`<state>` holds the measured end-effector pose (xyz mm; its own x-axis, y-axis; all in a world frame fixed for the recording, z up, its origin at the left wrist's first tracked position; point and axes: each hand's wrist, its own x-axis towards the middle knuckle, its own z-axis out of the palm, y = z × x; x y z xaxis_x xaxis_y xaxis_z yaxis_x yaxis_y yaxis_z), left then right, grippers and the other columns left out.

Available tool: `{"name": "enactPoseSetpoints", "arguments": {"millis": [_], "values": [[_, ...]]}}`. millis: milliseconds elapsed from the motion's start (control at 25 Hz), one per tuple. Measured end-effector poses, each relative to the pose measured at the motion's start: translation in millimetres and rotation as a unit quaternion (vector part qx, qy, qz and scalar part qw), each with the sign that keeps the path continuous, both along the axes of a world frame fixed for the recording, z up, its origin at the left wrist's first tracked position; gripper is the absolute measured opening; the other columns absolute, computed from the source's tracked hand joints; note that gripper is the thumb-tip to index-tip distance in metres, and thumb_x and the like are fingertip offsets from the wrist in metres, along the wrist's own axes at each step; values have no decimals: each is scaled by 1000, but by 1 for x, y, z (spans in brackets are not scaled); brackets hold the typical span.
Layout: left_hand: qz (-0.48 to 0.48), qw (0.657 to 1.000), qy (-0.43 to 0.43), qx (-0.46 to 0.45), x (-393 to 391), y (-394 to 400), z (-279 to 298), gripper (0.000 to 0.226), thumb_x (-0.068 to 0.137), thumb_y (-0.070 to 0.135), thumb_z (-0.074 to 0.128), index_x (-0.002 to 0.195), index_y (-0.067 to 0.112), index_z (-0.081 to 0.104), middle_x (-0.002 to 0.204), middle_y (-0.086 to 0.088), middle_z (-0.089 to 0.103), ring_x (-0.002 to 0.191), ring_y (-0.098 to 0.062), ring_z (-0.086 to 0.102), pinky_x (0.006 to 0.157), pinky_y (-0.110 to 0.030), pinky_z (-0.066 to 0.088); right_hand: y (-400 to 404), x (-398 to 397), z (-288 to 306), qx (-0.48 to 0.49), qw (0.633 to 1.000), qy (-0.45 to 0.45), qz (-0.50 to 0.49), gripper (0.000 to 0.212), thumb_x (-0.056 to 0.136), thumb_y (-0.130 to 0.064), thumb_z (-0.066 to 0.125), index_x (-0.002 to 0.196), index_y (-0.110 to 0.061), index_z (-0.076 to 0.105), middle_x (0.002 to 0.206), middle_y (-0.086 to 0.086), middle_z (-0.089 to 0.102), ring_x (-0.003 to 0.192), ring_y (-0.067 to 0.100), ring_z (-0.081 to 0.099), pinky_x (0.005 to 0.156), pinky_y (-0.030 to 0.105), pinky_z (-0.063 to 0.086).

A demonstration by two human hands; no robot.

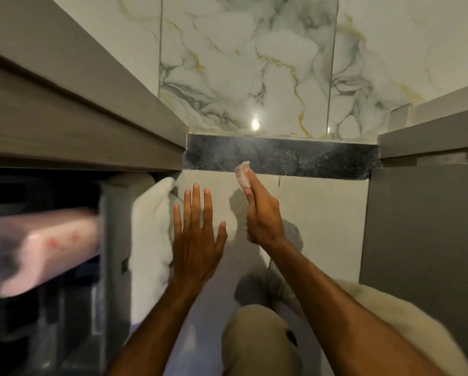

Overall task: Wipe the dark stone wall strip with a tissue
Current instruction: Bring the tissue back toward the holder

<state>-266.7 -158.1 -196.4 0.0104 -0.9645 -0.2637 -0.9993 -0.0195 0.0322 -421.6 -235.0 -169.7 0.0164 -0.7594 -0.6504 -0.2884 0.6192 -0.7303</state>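
Observation:
The dark stone wall strip (281, 156) runs across the wall between two grey cabinets, under white marble tiles. My right hand (261, 213) pinches a small crumpled tissue (242, 175) at its fingertips. The tissue's tip touches the strip's lower edge, left of its middle. My left hand (197, 234) is flat and open, fingers spread, held in front of the pale tile below the strip and holding nothing.
A grey cabinet (78, 118) juts out on the left, with a pink pack (42, 248) on a shelf beneath and a white towel (151, 229) beside it. Another grey cabinet (422, 213) stands on the right. My knee (257, 340) is at the bottom.

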Motion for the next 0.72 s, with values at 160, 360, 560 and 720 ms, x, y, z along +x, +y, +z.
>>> {"name": "enactPoseSetpoints", "arguments": {"millis": [160,360,560,720], "values": [[-3,1000,15,-11,11,40,141,73,114,47,37,172,4,30,179,-26,26,166,-44,29,132,-68,32,24,34,140,-1,999,-14,-52,52,121,-36,43,172,-26,40,173,-5,51,161,16,47,127,23,39],[-6,999,52,1,63,105,245,76,113,46,45,174,7,25,183,-20,21,171,-37,18,139,-61,19,93,91,241,-6,997,-10,-78,50,122,-34,41,170,-21,44,171,3,56,158,22,53,130,27,45],[-15,999,48,12,184,161,261,73,116,50,30,175,7,21,184,-20,14,171,-37,13,138,-63,19,171,172,260,-56,998,34,-10,48,122,-29,42,169,-18,46,167,7,59,150,14,56,114,1,41],[6,1000,15,-7,284,174,233,76,115,54,18,176,8,18,184,-20,12,171,-37,12,138,-63,20,223,260,238,-47,998,23,43,45,122,-25,43,166,-18,47,150,0,67,130,6,67,114,22,56]]}}
